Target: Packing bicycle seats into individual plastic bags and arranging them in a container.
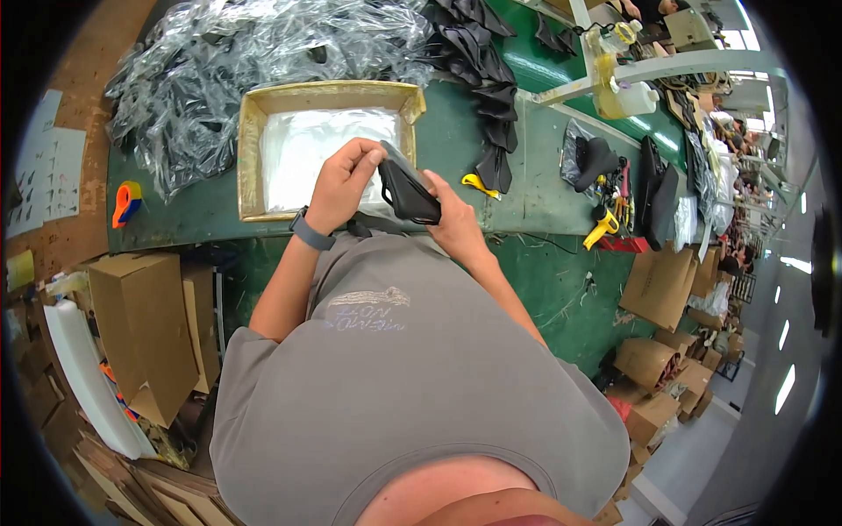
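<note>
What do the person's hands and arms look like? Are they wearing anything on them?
Both the left hand and the right hand are bare, with no gloves. The left wrist has a dark watch-like band with a grey strap; nothing shows on the right wrist. The forearms are uncovered, below short, plain grey sleeves.

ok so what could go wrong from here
The saddle is held up near the table's front edge, so it might drop to the floor if the left hand and right hand lose grip.

The plastic heap crowds the box, so some could slide in.

The yellow tool lies close to the table's edge and may get knocked off.
</note>
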The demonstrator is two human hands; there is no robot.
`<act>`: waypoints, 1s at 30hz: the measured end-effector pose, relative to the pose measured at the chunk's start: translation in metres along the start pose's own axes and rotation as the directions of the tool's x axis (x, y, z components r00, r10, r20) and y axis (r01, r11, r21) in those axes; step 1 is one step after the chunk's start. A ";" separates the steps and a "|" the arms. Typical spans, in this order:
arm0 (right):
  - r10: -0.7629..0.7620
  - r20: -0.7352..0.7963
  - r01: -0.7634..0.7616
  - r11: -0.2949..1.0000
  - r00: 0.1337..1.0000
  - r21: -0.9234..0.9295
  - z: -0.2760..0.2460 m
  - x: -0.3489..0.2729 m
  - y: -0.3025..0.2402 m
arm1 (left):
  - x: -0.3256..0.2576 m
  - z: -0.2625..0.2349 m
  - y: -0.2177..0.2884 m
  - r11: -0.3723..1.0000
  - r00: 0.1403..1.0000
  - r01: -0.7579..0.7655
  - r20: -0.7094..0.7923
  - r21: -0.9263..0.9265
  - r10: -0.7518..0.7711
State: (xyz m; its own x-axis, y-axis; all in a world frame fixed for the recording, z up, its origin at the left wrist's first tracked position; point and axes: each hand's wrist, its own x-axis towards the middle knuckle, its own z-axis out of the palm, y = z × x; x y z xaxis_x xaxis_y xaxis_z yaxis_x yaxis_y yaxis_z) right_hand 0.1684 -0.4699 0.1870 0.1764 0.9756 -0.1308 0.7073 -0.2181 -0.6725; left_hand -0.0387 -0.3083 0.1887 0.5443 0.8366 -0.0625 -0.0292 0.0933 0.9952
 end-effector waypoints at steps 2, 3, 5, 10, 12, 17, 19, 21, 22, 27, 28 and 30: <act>0.091 0.073 -0.087 0.995 0.993 -0.050 0.001 0.005 0.008 | -0.002 0.007 0.022 0.961 0.988 -0.097 0.138 0.260 0.062; 0.174 0.140 -0.160 0.982 0.975 -0.102 0.001 0.007 0.013 | -0.001 0.014 0.022 0.962 0.989 -0.092 0.140 0.257 0.057; 0.166 0.109 -0.157 0.984 0.980 -0.085 0.013 0.015 0.042 | 0.002 0.033 0.023 0.856 0.833 -0.417 0.504 0.306 0.226; 0.391 0.359 -0.429 0.107 0.848 0.897 0.000 0.054 0.090 | 0.007 0.040 -0.002 0.953 0.824 0.262 0.550 -0.155 -0.137; 0.497 0.359 -0.485 0.149 0.790 0.862 -0.021 0.074 0.065 | 0.031 0.019 -0.027 0.745 0.786 0.582 0.461 -0.326 -0.412; -0.105 -0.058 0.118 0.780 0.993 0.614 -0.020 0.115 0.083 | 0.103 0.040 -0.041 0.781 0.814 0.581 0.160 -0.229 -0.559; -0.161 0.453 -0.254 0.645 0.877 0.721 -0.056 0.129 0.079 | 0.137 0.014 -0.048 0.761 0.840 0.442 -0.078 -0.476 -0.537; 0.017 0.245 -0.182 0.721 0.969 0.669 -0.069 0.139 0.120 | 0.165 -0.077 -0.076 0.652 0.886 0.237 -0.115 -0.721 -0.449; 0.184 0.197 -0.255 0.856 0.963 0.450 -0.079 0.144 0.144 | 0.186 -0.080 -0.030 0.584 0.927 0.107 -0.131 -0.805 -0.350; 0.658 -0.010 -0.576 0.651 0.753 -0.495 -0.032 0.091 0.359 | 0.275 -0.167 -0.048 0.766 0.794 -0.221 -0.568 -0.604 -0.218; 0.668 -0.011 -0.560 0.615 0.744 -0.555 -0.027 0.088 0.370 | 0.279 -0.138 -0.036 0.835 0.732 -0.256 -0.662 -0.487 -0.162; 0.680 -0.010 -0.547 0.581 0.734 -0.603 -0.021 0.090 0.376 | 0.280 -0.080 -0.041 0.937 0.678 -0.243 -0.735 -0.251 -0.021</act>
State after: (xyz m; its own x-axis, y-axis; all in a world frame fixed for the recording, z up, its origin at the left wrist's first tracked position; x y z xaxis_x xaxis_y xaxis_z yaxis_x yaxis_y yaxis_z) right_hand 0.4648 -0.4645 -0.0619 0.6167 0.5673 -0.5458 0.7274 -0.6756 0.1198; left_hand 0.0479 -0.0343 0.1246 -0.2463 0.9619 -0.1185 -0.3706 0.0195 0.9286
